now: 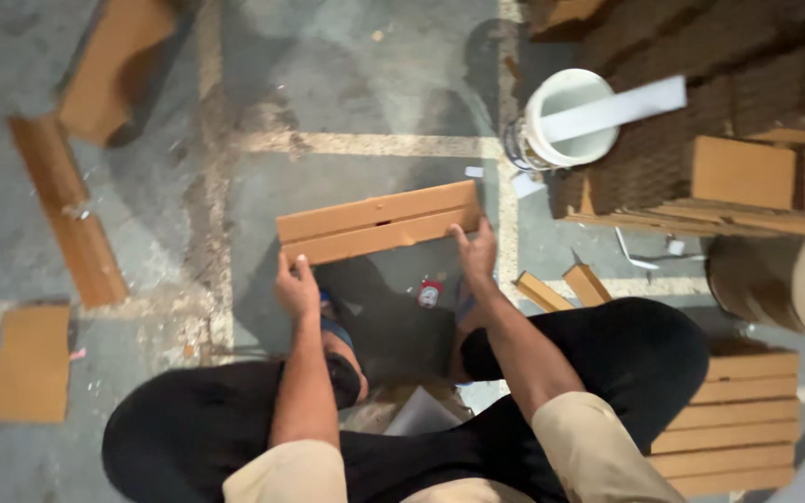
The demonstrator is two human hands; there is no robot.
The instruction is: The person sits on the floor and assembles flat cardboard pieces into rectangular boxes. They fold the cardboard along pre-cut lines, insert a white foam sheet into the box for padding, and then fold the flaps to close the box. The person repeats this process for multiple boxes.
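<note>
Cardboard strips [65, 210] lie left of held panel [379, 222]; bucket [566, 116] right.

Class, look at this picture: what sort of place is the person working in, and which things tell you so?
Probably a workshop or small factory floor: a stained concrete floor, stacks of brown corrugated pads, and a white bucket. Both hands hold a brown slatted board.

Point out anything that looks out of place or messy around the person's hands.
The floor is littered: cardboard offcuts lie scattered at odd angles, with small paper scraps among them. Both the left hand and right hand grip a slatted cardboard panel, which is held tilted. The panel itself shows no damage.
</note>
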